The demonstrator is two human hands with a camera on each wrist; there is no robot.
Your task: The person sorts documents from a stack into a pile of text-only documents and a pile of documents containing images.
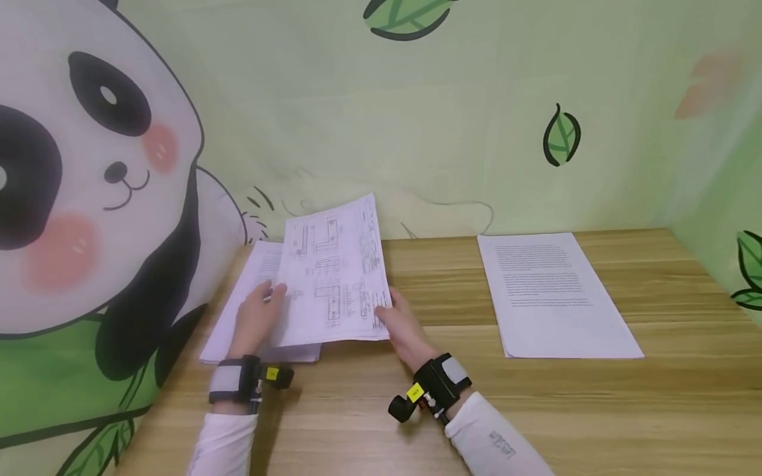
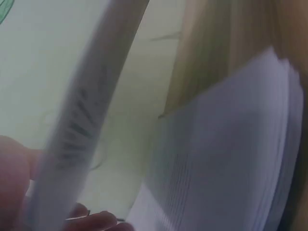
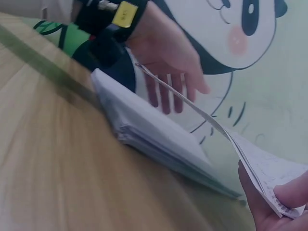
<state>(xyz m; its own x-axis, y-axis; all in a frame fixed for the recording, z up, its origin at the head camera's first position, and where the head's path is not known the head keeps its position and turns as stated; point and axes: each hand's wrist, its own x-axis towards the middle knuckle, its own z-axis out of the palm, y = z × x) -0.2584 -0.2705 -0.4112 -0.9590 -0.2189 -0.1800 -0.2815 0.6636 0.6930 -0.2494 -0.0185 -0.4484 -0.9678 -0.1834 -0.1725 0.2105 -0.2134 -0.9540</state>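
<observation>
In the head view, a thin set of technical drawings [image 1: 333,277] is lifted and tilted over the left paper stack [image 1: 229,330]. My right hand [image 1: 407,327] pinches its lower right corner, with the thumb [image 3: 291,192] on the printed face and fingers underneath. My left hand [image 1: 256,317] is at the left edge of the drawings. Its fingers look straight in the right wrist view, and the thumb stands apart from them above the sheets. Seen from the left wrist, the drawings [image 2: 91,110] appear nearly edge-on and blurred, above the stack [image 2: 226,144].
A second pile of text pages [image 1: 550,311] lies on the right of the wooden table [image 1: 440,277]. Behind the table hangs a green backdrop [image 1: 476,132] with a large panda print [image 1: 172,66] at the left. Both wrists wear strapped cameras.
</observation>
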